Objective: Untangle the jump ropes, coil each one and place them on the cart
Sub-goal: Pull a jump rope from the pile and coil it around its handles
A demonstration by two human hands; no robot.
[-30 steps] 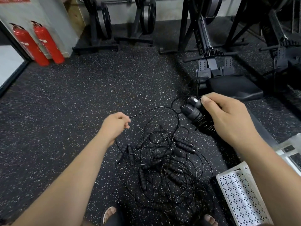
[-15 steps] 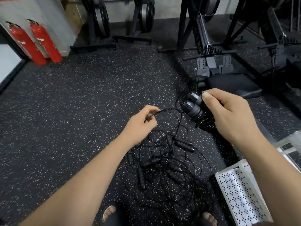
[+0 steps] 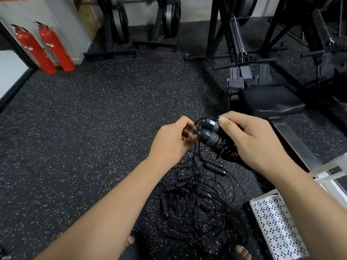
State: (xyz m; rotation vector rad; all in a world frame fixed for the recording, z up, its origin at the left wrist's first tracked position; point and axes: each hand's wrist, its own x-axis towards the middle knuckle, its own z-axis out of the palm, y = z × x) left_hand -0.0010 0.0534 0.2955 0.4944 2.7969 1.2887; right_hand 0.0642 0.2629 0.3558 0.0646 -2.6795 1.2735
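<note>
The right hand is curled tight round a pair of black ribbed jump-rope handles, thumb pressed along the upper one, with turns of cord wound round them under the fingers. The left hand sits just beside the handle ends, its fingers curled in and pinching the thin black cord that drops from there. Below both hands, the tangled heap of black jump ropes lies on the speckled black rubber floor. The white perforated cart is at the lower right, near the heap. A metal rail and a black padded seat crowd the right side. The floor is open to the left, up to two red fire extinguishers at the wall.
</note>
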